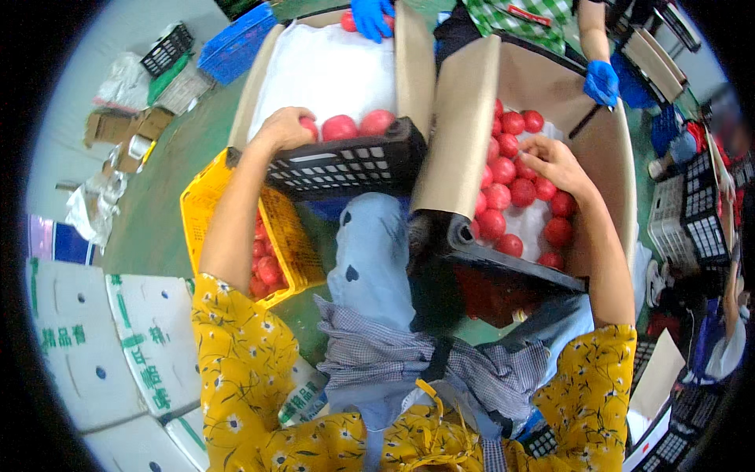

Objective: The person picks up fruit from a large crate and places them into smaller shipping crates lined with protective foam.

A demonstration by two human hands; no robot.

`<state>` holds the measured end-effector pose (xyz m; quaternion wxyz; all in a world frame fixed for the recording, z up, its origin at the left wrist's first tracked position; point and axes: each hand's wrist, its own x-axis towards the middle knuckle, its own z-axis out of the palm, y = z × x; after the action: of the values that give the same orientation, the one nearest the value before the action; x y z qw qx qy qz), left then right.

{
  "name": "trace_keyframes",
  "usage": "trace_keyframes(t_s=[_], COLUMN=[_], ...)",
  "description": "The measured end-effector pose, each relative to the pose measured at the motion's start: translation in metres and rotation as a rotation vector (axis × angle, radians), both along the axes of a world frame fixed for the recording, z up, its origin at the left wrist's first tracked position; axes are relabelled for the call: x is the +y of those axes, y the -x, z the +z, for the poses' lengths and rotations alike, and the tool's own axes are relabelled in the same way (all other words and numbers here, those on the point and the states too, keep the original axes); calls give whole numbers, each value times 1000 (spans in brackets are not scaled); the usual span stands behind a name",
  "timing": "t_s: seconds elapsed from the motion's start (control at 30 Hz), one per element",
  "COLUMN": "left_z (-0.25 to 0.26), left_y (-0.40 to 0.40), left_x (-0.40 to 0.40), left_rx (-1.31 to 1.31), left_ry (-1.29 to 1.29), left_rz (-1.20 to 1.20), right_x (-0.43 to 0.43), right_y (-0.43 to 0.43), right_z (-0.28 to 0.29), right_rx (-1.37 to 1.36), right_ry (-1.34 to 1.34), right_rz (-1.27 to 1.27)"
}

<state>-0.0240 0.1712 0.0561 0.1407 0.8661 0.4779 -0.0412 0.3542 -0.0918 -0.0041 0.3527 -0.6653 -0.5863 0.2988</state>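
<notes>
My left hand [286, 128] curls over a red round fruit [308, 127] at the near left corner of a black plastic crate [330, 168]. Two more red fruits [339, 128] sit beside it in a row along the near wall, against a white liner [330, 71]. My right hand [551, 164] reaches into a second crate, lined with brown cardboard [457, 130]. Its bent fingers are over a cluster of red fruits [503, 171] there, at or near one of them. Whether they grip it cannot be made out.
Across from me, a co-worker's blue-gloved hands [371, 17] are at the far ends of both crates. A yellow crate [203, 206] of red fruits stands below my left arm. White cartons [88, 348] bearing writing fill the lower left. A blue bin [236, 44] stands beyond.
</notes>
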Motion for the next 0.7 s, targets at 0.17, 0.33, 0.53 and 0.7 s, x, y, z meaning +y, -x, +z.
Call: trace_keyframes(t_s=[0.17, 0.33, 0.53, 0.7], left_z=[-4, 12, 37, -20], left_y=[13, 1, -126, -200], left_x=[8, -13, -136, -179], left_rx=[-72, -134, -679, -359], left_ry=[120, -322, -250, 57], left_rz=[-55, -58, -698, -1109], right_x=[0, 0, -14, 9], right_y=[11, 10, 2, 22], right_z=[14, 14, 23, 27], right_rx=[-57, -473, -619, -644], right_ry=[-2, -100, -74, -4], right_rz=[20, 6, -51, 57])
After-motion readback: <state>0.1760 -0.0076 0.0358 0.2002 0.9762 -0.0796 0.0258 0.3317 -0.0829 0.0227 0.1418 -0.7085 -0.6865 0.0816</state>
